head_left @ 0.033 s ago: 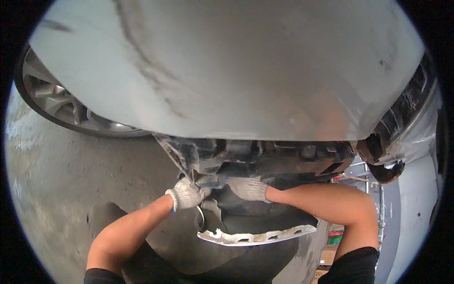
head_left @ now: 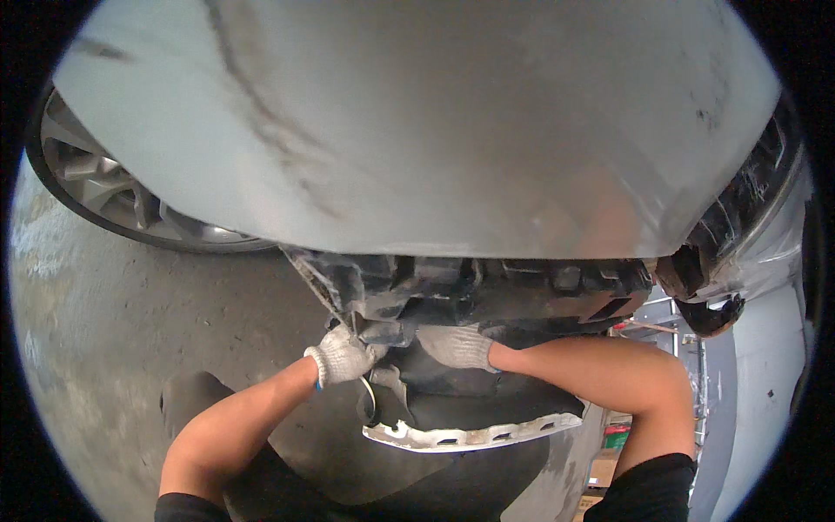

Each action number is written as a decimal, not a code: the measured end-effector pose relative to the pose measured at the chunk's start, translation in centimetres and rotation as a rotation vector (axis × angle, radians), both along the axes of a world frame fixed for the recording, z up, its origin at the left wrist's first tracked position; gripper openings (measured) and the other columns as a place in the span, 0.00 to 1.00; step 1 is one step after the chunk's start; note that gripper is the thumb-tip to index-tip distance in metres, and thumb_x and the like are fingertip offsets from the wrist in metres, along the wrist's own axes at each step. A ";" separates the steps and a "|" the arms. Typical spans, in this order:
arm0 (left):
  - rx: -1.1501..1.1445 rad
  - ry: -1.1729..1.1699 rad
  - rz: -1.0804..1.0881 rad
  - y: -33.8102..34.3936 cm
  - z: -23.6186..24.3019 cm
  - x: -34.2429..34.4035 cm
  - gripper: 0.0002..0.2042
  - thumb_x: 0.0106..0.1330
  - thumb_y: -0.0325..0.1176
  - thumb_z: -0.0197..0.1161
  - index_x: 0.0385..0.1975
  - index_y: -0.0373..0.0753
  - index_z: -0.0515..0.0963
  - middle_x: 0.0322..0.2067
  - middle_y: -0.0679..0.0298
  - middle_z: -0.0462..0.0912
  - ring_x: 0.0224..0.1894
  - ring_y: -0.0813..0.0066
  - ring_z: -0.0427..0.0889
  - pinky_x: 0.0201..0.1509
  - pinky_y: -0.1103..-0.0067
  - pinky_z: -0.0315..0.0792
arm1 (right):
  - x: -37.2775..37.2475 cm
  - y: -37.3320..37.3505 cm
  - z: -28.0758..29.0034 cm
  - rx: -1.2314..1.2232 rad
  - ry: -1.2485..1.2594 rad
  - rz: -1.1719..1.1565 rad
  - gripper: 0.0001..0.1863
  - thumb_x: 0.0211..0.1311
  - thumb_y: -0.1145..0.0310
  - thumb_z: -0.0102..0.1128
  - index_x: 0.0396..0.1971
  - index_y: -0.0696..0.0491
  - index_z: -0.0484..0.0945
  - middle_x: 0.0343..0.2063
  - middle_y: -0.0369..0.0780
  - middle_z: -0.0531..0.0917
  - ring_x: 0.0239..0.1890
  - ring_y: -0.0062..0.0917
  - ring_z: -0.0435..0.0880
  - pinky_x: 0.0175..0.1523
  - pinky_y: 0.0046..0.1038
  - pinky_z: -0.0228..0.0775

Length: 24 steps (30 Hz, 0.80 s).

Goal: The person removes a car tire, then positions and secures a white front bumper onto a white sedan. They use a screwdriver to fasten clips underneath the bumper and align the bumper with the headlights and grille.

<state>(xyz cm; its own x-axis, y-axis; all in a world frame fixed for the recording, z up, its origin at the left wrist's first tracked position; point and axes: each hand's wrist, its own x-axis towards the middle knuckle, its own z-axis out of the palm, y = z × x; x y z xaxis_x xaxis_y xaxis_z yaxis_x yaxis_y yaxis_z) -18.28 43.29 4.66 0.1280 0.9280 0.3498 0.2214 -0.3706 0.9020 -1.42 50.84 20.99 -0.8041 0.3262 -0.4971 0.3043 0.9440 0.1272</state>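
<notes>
A light grey car body panel (head_left: pixel 487 130) with dark smears fills the top of the view. Beneath its lower edge, a dirty black plastic liner (head_left: pixel 513 287) is exposed. My left hand (head_left: pixel 342 355), in a knitted white work glove, is closed at the liner's lower left corner, below a thin slanting edge strip; what lies in its fingers is hidden. Close by on the right, my gloved right hand (head_left: pixel 457 346) reaches up against the liner's underside, its fingertips out of sight. Below both hands hangs a dark curved panel with a white slotted edge (head_left: pixel 474 435).
A wheel with a silver rim (head_left: pixel 109 187) stands on the grey concrete floor (head_left: pixel 209 304) at left. On the right are a torn dark bracket (head_left: pixel 713 315) hanging from the car, a shelf rack (head_left: pixel 670 326), and cardboard boxes (head_left: pixel 602 470) near my right arm.
</notes>
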 end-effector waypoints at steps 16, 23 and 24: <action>0.064 0.382 -0.119 0.6 -1.9 -0.7 0.09 0.71 0.28 0.49 0.43 0.34 0.75 0.30 0.64 0.77 0.34 0.71 0.74 0.41 0.70 0.73 | 0.7 1.5 0.4 0.735 -0.212 1.268 0.15 0.56 0.64 0.54 0.35 0.60 0.81 0.34 0.46 0.82 0.34 0.34 0.82 0.40 0.36 0.79; -0.118 -0.078 -0.181 0.8 -4.5 0.5 0.12 0.75 0.32 0.45 0.39 0.34 0.76 0.36 0.63 0.78 0.38 0.73 0.74 0.46 0.74 0.72 | 2.0 2.1 -0.5 0.570 -0.310 1.075 0.18 0.62 0.64 0.50 0.46 0.59 0.77 0.44 0.46 0.80 0.43 0.36 0.80 0.49 0.38 0.76; -0.083 -0.090 -0.169 0.8 -4.6 0.6 0.12 0.75 0.32 0.45 0.39 0.33 0.76 0.37 0.63 0.78 0.39 0.73 0.74 0.46 0.74 0.73 | 2.1 2.1 -0.5 0.549 -0.318 1.048 0.18 0.62 0.64 0.49 0.47 0.58 0.77 0.45 0.46 0.80 0.44 0.36 0.80 0.51 0.38 0.75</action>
<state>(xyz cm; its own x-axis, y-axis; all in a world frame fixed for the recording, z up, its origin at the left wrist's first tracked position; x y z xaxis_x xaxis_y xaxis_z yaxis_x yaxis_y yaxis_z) -17.69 44.10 0.03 0.2565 0.9220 0.2899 0.0798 -0.3191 0.9443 0.64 52.97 20.48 -0.6717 -0.1776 -0.7192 -0.6874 0.5113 0.5157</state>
